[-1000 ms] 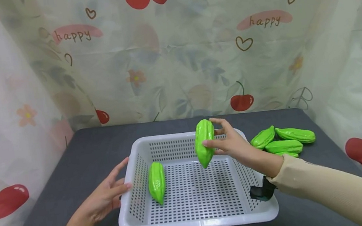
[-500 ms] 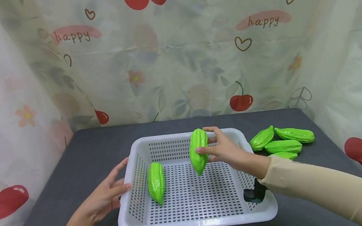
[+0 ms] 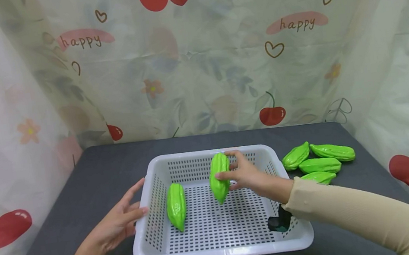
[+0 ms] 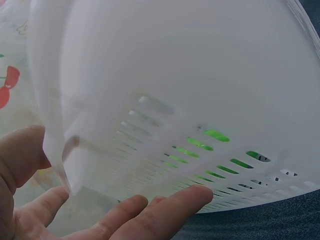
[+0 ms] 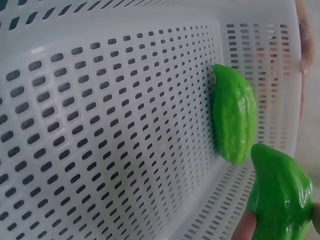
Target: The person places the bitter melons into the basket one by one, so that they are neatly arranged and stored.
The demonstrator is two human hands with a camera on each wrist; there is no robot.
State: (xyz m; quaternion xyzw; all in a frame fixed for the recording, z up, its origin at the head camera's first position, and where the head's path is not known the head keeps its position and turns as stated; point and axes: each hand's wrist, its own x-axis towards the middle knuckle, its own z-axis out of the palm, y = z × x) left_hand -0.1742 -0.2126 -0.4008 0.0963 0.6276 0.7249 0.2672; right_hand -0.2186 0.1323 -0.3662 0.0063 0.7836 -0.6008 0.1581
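My right hand (image 3: 248, 175) pinches a green bitter melon (image 3: 220, 177) between thumb and fingers. It holds the melon nearly upright inside the white plastic basket (image 3: 226, 253), above the perforated floor. In the right wrist view the held melon shows at the lower right corner. A second bitter melon (image 3: 176, 207) lies in the basket by its left wall, also seen in the right wrist view (image 5: 234, 115). At the basket's left side is my left hand (image 3: 117, 222), its fingers extended, touching the rim and outer wall. Green shows through the wall slots (image 4: 225, 169) in the left wrist view.
Several more bitter melons (image 3: 320, 165) lie in a loose group on the dark table (image 3: 116, 170), right of the basket. Printed cloth (image 3: 199, 89) hangs behind and at both sides. Each wrist wears a black camera strap.
My right hand has moved left and down with the bitter melon, from near the basket's back right rim to inside the basket. My left hand and the basket have stayed put.
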